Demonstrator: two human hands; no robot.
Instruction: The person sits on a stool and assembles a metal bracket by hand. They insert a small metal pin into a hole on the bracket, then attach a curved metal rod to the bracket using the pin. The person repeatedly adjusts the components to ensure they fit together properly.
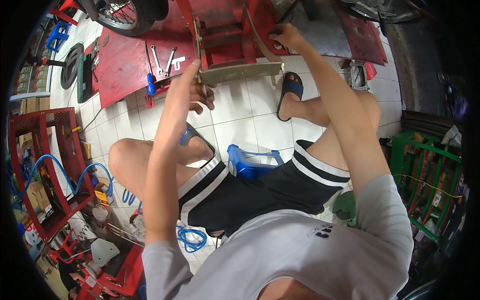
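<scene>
In front of me on a low red platform stands a red metal frame [223,44] with a flat, greyish metal crossbar [241,73] along its near side. My left hand [199,92] is at the crossbar's left end, thumb up along the frame and fingers curled loosely underneath. Beyond the right end, my right hand [287,38] has its fingers closed low over the platform, beside a curved metal arm [257,36] of the frame. Whatever its fingertips hold is hidden. Left of the frame lie a blue-handled screwdriver [151,85], a wrench [156,59], a second wrench [170,61] and a T-shaped metal piece [176,63].
A motorcycle wheel [125,19] rests at the far left of the red platform [120,67]. A blue plastic stool [250,167] is between my legs. Red shelving [62,160] stands at left, a green rack [425,175] at right. Blue hose [192,240] lies coiled on the tiles.
</scene>
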